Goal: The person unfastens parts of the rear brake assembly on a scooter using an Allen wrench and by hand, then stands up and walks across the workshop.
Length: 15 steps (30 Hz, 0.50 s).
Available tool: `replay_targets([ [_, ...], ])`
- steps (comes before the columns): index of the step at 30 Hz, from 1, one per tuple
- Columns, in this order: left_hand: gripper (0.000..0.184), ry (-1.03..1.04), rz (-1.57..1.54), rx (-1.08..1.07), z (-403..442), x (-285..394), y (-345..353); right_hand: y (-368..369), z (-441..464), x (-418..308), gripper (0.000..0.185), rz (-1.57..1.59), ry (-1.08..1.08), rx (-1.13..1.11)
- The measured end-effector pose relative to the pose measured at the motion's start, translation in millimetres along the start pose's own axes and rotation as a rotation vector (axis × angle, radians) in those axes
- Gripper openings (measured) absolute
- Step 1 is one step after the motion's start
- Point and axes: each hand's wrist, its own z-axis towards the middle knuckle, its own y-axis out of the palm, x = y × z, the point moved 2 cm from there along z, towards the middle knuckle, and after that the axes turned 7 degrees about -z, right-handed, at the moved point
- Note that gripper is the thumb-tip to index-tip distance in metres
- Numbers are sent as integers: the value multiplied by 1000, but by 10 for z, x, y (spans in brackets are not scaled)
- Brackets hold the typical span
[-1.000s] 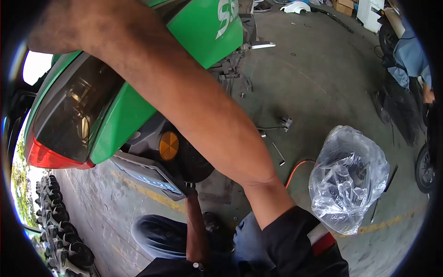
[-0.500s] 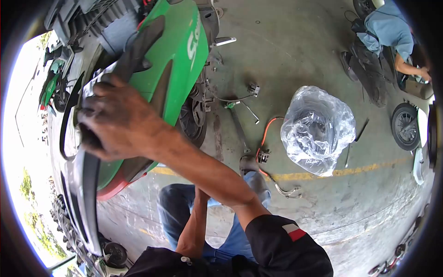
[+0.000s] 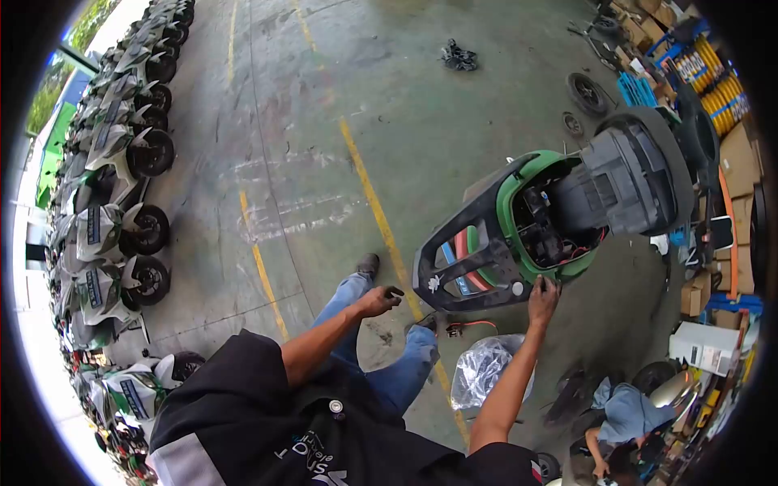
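Note:
Before me stands a scooter with green panels [image 3: 506, 212] and a black rear rack [image 3: 478, 279]; its open compartment shows wiring, and the dark seat unit [image 3: 628, 182] is tilted up. My right hand [image 3: 543, 301] touches the scooter's near side, beside the rack and green rim; its fingers are close together, and what they hold, if anything, is hidden. My left hand [image 3: 380, 301] is in the air just left of the rack's rear end, fingers apart, holding nothing.
A clear plastic bag [image 3: 480, 373] and a red hose [image 3: 478, 324] lie on the floor near my feet. Parked scooters [image 3: 105, 227] line the left. At lower right a person [image 3: 628, 417] crouches. Boxes [image 3: 737, 211] and loose wheels [image 3: 587, 93] are at right.
The view has swung round and back, so the scooter now appears to the right. My right hand has left the scooter's far rear area; my left hand is now visible and away from it.

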Motion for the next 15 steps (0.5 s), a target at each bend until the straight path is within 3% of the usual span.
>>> replay_targets([
  [3,35,-6,-242,262,-177,-131,-1073,152,5,-90,31,-119,74,-124],
  [5,32,-23,-432,466,-305,-465,-1777,208,-75,-178,38,-64,135,-25],
  [6,32,-51,-456,444,-408,-666,-2103,202,-95,-391,43,-77,226,-57],
  [9,33,-270,-793,700,-1009,-1405,-2959,273,-134,-888,44,-195,414,-62],
  [12,34,-432,-807,816,-1796,-2075,-3506,490,-13,-884,51,-270,492,-26],
  [15,37,-597,-888,941,-2504,-2667,-3721,566,97,-1098,52,-462,560,-157],
])
